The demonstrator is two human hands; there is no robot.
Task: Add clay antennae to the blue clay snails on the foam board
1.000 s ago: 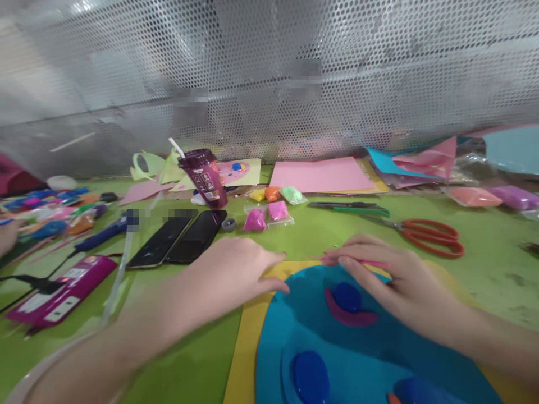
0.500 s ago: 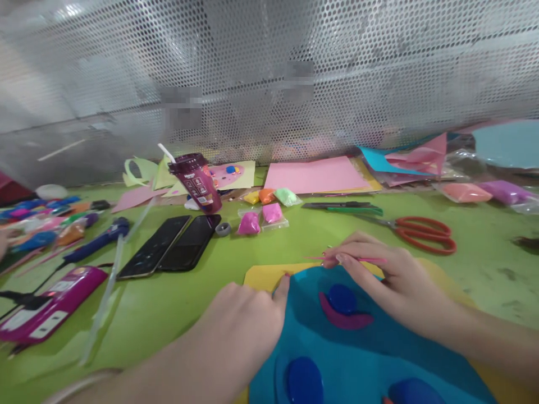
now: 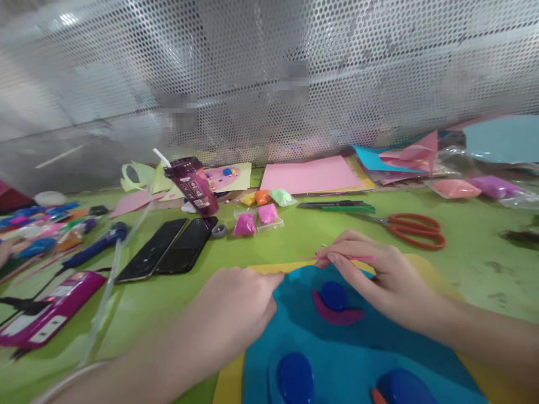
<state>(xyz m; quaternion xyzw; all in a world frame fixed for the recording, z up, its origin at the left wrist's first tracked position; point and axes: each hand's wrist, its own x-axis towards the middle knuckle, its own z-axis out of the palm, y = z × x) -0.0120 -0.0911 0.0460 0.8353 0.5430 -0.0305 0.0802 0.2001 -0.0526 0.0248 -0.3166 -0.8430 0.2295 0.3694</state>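
Observation:
My left hand [image 3: 242, 294] rests at the upper left edge of a blue sheet [image 3: 286, 325] laid on a yellow sheet [image 3: 227, 381]. Its index finger is stretched out onto that edge, the other fingers are curled and partly hidden, and no object shows in it. Between thumb and fingers, my right hand [image 3: 374, 264] pinches a thin pink stick [image 3: 364, 258] above the sheet's top edge. Just below lie a dark blue disc [image 3: 334, 295] and a purple crescent [image 3: 337, 315]. Two more dark blue rounded pieces, a left one [image 3: 296, 377] and a right one [image 3: 408, 387], sit nearer me.
Beyond my hands lie red-handled scissors [image 3: 416, 230], a green cutter [image 3: 337, 206], and small bags of coloured clay [image 3: 256, 216]. Two phones [image 3: 168, 247], a purple cup [image 3: 193, 185] and a magenta power strip [image 3: 53, 308] are leftward. A perforated metal panel [image 3: 252, 73] closes the back.
My left hand has turned, its pointing finger now lying flatter and aimed right along the blue edge. My right hand keeps the pink stick in nearly the same place. The view has shifted slightly.

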